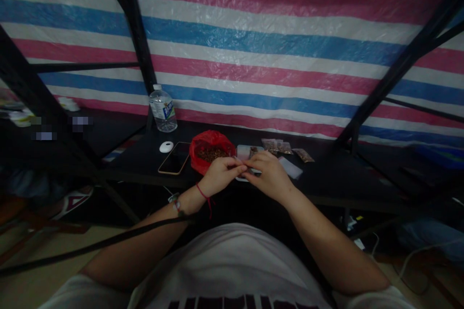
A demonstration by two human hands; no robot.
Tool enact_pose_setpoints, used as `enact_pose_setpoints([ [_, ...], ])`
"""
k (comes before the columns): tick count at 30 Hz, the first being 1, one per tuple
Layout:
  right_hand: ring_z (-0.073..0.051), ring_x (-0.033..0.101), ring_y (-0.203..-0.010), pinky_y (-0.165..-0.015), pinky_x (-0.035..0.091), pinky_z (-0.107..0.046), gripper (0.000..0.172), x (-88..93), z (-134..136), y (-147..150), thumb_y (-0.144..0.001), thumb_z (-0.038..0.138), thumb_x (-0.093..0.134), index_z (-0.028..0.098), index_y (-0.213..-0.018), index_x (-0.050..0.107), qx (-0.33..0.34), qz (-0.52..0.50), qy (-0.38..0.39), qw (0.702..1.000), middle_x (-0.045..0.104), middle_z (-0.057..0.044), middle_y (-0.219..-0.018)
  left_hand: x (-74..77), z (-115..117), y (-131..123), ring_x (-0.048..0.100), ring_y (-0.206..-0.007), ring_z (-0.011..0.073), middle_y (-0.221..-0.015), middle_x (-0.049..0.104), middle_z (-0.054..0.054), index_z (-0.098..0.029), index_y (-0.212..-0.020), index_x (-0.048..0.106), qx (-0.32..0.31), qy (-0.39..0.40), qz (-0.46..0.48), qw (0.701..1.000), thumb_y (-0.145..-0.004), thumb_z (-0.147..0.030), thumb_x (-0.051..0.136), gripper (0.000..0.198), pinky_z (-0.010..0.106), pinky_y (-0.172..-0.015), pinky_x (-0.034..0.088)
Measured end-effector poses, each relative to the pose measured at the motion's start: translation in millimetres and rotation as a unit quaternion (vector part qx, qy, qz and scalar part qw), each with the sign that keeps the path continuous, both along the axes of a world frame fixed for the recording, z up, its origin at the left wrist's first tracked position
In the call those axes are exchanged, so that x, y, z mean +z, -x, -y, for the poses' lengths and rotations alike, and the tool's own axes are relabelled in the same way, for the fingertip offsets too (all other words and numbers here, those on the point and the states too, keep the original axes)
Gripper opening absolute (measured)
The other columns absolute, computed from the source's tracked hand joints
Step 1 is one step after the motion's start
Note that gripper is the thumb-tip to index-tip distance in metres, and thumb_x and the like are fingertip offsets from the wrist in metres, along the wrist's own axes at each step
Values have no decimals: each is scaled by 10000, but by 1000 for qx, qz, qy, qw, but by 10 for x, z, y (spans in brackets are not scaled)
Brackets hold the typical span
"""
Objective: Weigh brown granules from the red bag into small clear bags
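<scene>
Two bare hands meet just above the near edge of a dark bench [326, 178]. The left hand [220, 174], with a red string at the wrist, and the right hand [268, 176] are drawn together, fingertips pinched on a small clear plastic packet [250, 169] held between them. The packet is too small and dim to make out in detail; it looks light, thin and limp, likely slippery, and is best held by its edges or corners, as both hands hold it here.

Just behind the left hand sits an open red plastic bag [203, 142] holding small brown pieces, perhaps seeds or dried bits; it is soft and could tip or spill if knocked. Behind the right hand lies a pale flat tray [242, 150], and to its right a row of small filled clear packets [286, 148] and a flat white strip [292, 168]. Left of the red bag lies a dark smartphone [174, 158], face up, with a small white oval object [166, 147] beside it. Farther back stands a clear plastic water bottle [163, 108], upright. Black metal frame bars [134, 34] rise around the bench, and a striped pink, blue and white tarpaulin [271, 34] hangs behind everything.
</scene>
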State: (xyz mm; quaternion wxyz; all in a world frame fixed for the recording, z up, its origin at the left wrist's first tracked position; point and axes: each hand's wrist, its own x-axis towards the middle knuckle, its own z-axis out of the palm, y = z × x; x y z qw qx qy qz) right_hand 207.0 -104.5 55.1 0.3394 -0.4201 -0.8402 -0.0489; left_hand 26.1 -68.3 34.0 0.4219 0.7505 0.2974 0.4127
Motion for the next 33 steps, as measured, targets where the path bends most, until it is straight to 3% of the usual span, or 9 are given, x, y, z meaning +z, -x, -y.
enact_pose_setpoints([
  [4, -207, 604, -826, -796, 462, -358, 184, -4, -27, -12, -829, 222, 623, 235, -973, 736, 12, 1, 26, 1000, 698, -56, -829, -16, 1, 3, 629, -612, 135, -674, 679, 27, -146, -801, 696, 4, -7, -22, 1000, -817, -347, 592, 226, 222, -588, 485],
  [10, -175, 651, -808, -752, 481, -294, 211, 27, -57, -76, -870, 233, 556, 256, -972, 739, 74, -77, 136, 985, 734, -19, -851, -23, 9, 14, 627, -578, 133, -652, 673, 24, -157, -821, 698, 10, -10, -55, 998, -824, -365, 580, 239, 215, -551, 476],
  [15, -165, 669, -719, -647, 481, -255, 193, -27, -87, -27, -823, 186, 556, 223, -836, 745, 5, -140, 167, 976, 740, -8, -802, -30, 4, 12, 609, -522, 120, -633, 646, 18, -147, -723, 667, 19, 7, -46, 999, -799, -346, 580, 230, 204, -505, 456],
  [18, -171, 655, -721, -676, 471, -271, 125, -39, -76, 41, -777, 164, 591, 196, -766, 711, -55, -116, 123, 984, 723, -24, -769, -44, 25, -9, 585, -474, 106, -600, 605, -7, -148, -670, 628, 31, 29, -52, 998, -778, -280, 545, 190, 193, -463, 425],
  [22, -151, 619, -715, -670, 462, -254, 82, -49, -52, 88, -761, 137, 600, 176, -823, 638, -53, -81, 100, 990, 666, -19, -763, -54, 43, -34, 571, -450, 105, -542, 569, -27, -153, -636, 608, 46, 43, -97, 993, -754, -225, 481, 188, 189, -448, 394],
  [28, -185, 596, -956, -817, 480, -296, 253, -150, -83, 75, -788, 18, 478, 174, -876, 657, -33, 28, 76, 996, 627, -95, -1091, -81, -21, -32, 576, -458, 119, -491, 563, -25, -159, -598, 600, 105, 54, -168, 979, -746, -242, 468, 216, 201, -474, 384],
  [33, -201, 613, -961, -863, 471, -303, 323, -240, -141, 115, -790, -5, 471, 151, -955, 700, -35, 80, 129, 988, 668, -113, -1054, -92, 21, -51, 558, -532, 121, -545, 590, -9, -165, -604, 618, 118, -78, -231, 963, -763, -219, 479, 218, 222, -524, 360],
])
